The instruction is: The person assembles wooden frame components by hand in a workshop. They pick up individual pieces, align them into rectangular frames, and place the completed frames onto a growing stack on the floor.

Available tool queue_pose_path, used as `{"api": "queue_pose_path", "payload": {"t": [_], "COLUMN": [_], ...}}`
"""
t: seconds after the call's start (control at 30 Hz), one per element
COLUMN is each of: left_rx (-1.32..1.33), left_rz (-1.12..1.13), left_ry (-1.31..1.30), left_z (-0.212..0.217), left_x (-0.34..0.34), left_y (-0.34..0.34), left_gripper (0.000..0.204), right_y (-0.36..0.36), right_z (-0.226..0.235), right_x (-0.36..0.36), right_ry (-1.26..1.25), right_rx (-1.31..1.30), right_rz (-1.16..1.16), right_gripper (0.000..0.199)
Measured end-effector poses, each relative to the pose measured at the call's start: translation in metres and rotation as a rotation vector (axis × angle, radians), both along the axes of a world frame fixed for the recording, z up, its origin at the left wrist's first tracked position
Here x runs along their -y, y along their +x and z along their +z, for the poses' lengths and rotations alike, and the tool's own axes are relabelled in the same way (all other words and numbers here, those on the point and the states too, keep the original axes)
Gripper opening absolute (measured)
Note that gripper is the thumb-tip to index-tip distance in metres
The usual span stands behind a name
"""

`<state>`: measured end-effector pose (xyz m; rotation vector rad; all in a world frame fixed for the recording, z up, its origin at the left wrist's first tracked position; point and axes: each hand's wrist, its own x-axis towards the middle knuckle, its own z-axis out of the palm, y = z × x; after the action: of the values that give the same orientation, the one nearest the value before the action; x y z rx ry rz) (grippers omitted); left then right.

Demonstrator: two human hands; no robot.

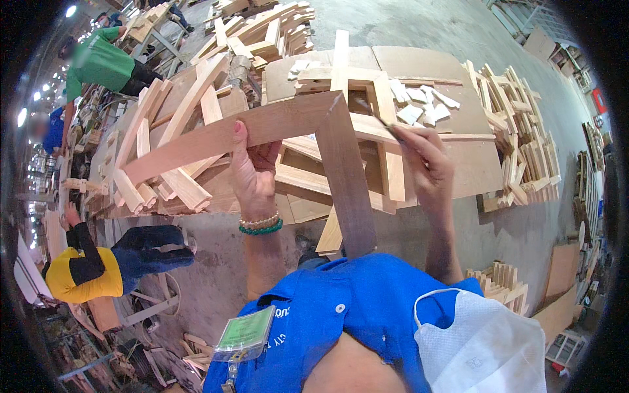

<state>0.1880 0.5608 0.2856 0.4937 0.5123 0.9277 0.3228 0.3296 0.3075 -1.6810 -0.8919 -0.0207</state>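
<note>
Wkshp — stacked wood pcs (522, 141), conc. floor (419, 25)

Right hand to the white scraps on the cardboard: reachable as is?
Likely yes: the right hand appears close to the white scraps, with nothing evident between, and the brown wooden corner stands off to the left. It does hold a thin tool, which may hinder grasping.

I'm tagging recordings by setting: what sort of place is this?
Most likely a woodworking shop: the left hand holds an L-shaped wooden piece, pale wooden frames are stacked at right, and a co-worker in green is at upper left.
</note>
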Motion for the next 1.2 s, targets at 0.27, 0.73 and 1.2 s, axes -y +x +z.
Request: {"api": "queue_pose_path", "payload": {"t": [0.27,0.73,1.2], "left_rx": [-0.117,-0.12,-0.575], "left_rz": [0.034,0.048,-0.603], "left_ry": [-0.131,0.022,1.305], "left_z": [-0.039,-0.01,-0.014], "left_x": [-0.002,0.001,0.052], "left_y": [0.008,0.017,0.075], "left_gripper": [0.046,0.051,0.083], "right_y": [0.004,-0.016,0.008], "right_z": [-0.03,-0.04,-0.01], "right_x": [-0.04,-0.005,0.073], "right_ry": [-0.214,-0.003,-0.01], "right_rx": [0.347,-0.067,-0.161], "right_rz": [-0.134,0.066,-0.379], "right_gripper": [0.027,0.028,0.011]}}
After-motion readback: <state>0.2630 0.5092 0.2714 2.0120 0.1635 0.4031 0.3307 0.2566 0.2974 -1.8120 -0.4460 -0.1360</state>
